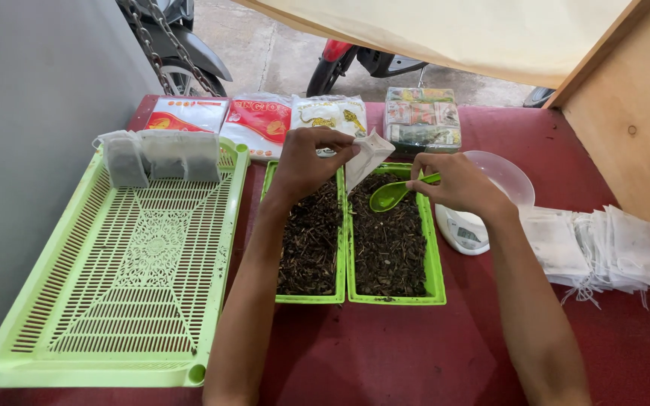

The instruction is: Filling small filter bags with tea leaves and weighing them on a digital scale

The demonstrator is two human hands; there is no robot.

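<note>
Red table [385,353] | two green trays [434,271]: dried leaves | left grip [306,162] clamps sachet [366,154] | right grip [457,184] clamps scoop [389,197]

You worked at a table [415,353] covered in dark red cloth. Toward nine o'clock lay a large pale green perforated tray [126,293]. At the centre sat two narrow green trays side by side, touching: the left tray [308,297] and the right tray [436,278], both filled with dark dried leaves. Along twelve o'clock ran a row of packets: two red-and-white bags [223,116], a white bag with gold print [329,113], and a clear wrapped bundle of small packs [421,116]. Toward three o'clock lay a stack of white filter bags [603,244], with a small white scale [464,233] bearing a clear bowl [509,177] just beside the right tray.
</note>
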